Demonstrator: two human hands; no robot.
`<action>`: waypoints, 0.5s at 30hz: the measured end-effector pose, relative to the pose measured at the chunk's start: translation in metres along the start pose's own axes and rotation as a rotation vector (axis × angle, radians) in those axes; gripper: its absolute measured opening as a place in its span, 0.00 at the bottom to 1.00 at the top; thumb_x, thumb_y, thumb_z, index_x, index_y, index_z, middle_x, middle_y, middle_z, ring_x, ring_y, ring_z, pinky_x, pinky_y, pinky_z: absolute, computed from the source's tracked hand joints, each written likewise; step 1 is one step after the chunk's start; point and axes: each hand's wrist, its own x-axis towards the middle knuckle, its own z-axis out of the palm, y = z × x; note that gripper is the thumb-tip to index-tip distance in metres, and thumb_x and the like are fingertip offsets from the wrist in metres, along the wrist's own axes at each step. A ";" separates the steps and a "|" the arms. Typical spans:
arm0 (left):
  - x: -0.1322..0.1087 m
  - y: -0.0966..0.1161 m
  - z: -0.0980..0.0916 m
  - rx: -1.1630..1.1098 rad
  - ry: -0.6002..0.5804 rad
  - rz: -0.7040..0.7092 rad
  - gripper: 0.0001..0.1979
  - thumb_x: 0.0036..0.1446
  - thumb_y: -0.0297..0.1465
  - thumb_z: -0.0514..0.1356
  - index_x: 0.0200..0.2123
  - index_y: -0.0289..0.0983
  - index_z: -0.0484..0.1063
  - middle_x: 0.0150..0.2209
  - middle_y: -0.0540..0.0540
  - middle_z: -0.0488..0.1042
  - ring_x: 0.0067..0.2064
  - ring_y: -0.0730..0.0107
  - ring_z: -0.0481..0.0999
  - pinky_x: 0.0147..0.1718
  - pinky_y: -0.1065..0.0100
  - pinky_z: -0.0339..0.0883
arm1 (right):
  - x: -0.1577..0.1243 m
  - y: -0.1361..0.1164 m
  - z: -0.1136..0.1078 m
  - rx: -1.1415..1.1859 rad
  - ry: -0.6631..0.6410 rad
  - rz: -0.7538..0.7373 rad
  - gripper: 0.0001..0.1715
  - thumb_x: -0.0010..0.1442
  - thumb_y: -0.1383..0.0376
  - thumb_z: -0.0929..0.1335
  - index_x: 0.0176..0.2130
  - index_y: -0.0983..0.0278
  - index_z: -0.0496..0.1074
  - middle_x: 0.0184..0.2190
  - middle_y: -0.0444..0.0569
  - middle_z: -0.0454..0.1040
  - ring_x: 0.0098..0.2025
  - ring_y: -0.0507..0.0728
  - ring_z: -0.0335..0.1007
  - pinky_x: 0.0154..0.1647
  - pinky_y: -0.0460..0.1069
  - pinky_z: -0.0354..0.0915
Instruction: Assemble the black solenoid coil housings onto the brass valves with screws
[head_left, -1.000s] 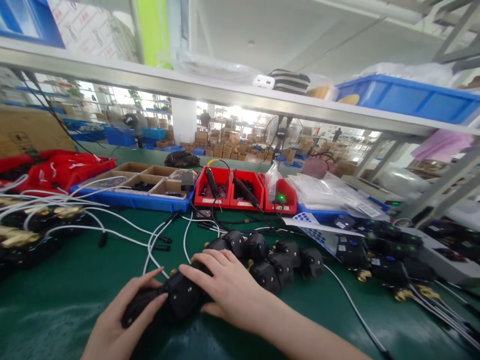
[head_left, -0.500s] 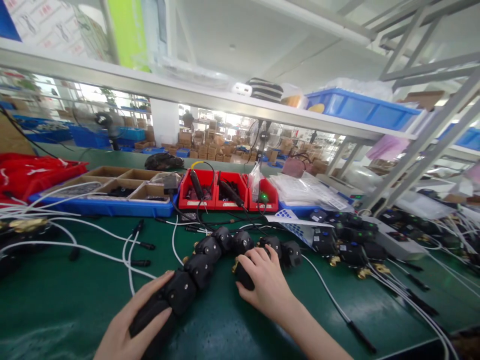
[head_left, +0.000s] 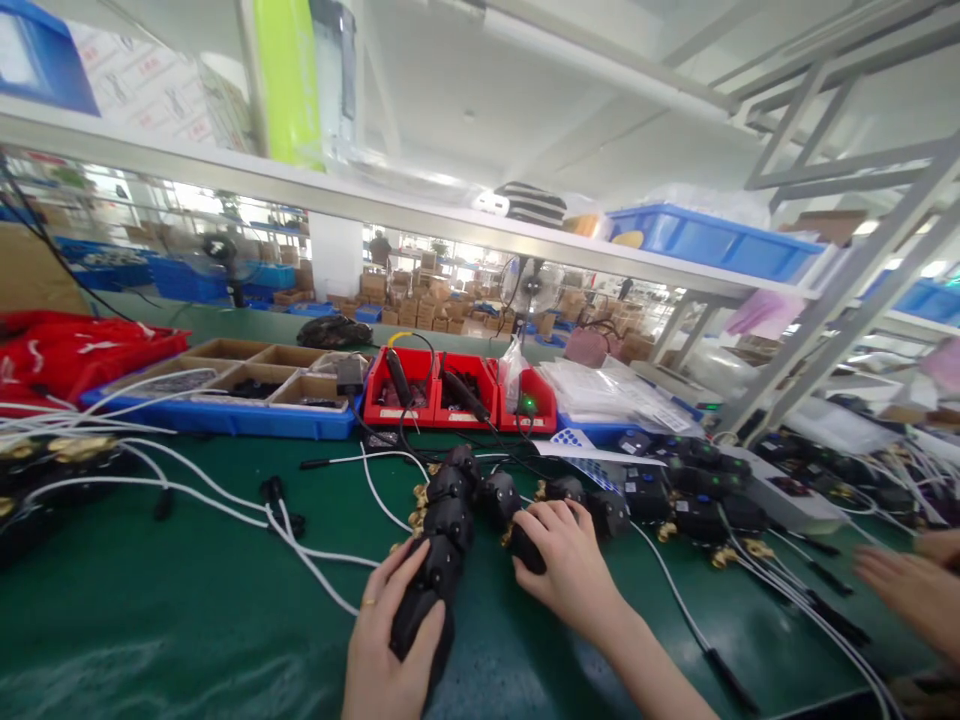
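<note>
A row of black blocks with brass fittings on its left side runs away from me over the green tabletop. My left hand is wrapped round the near end of this row. To the right, my right hand grips a separate black block from above. Just beyond that hand lie more black blocks, one at its upper left and others to its right, with a white cable leading off.
Red bins and a blue divided tray stand behind. White cables cross the left side. Black units and a grey box lie at right. Another person's hands show at the right edge. A shelf spans above.
My left hand has moved right with the row of blocks, which now points more straight away from me. My right hand and its block shifted slightly right. Another person's hands have appeared at right.
</note>
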 end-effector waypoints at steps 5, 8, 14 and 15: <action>-0.003 0.006 0.036 -0.080 0.002 -0.074 0.26 0.61 0.48 0.59 0.60 0.48 0.71 0.64 0.41 0.66 0.67 0.49 0.63 0.65 0.42 0.60 | -0.015 -0.003 -0.001 0.025 0.071 0.048 0.25 0.60 0.64 0.70 0.57 0.55 0.68 0.56 0.51 0.71 0.60 0.64 0.66 0.67 0.68 0.55; 0.006 0.016 0.030 -0.107 -0.068 -0.074 0.24 0.64 0.50 0.54 0.57 0.48 0.73 0.61 0.42 0.69 0.65 0.50 0.66 0.64 0.40 0.61 | -0.033 -0.021 0.007 0.116 0.168 0.063 0.35 0.60 0.60 0.70 0.64 0.55 0.60 0.61 0.53 0.66 0.63 0.63 0.64 0.63 0.60 0.64; 0.098 0.026 0.017 0.024 -0.024 0.163 0.25 0.61 0.50 0.53 0.52 0.40 0.74 0.58 0.38 0.70 0.63 0.51 0.67 0.67 0.46 0.56 | -0.046 -0.072 0.033 0.161 0.244 -0.117 0.58 0.48 0.42 0.74 0.70 0.51 0.52 0.70 0.54 0.55 0.70 0.74 0.52 0.68 0.72 0.52; 0.117 0.024 0.025 0.020 -0.055 0.155 0.27 0.59 0.50 0.55 0.54 0.39 0.73 0.61 0.37 0.67 0.66 0.50 0.64 0.69 0.47 0.53 | -0.044 -0.078 0.034 0.175 0.207 -0.117 0.53 0.51 0.42 0.73 0.69 0.48 0.53 0.71 0.50 0.55 0.71 0.72 0.50 0.69 0.73 0.49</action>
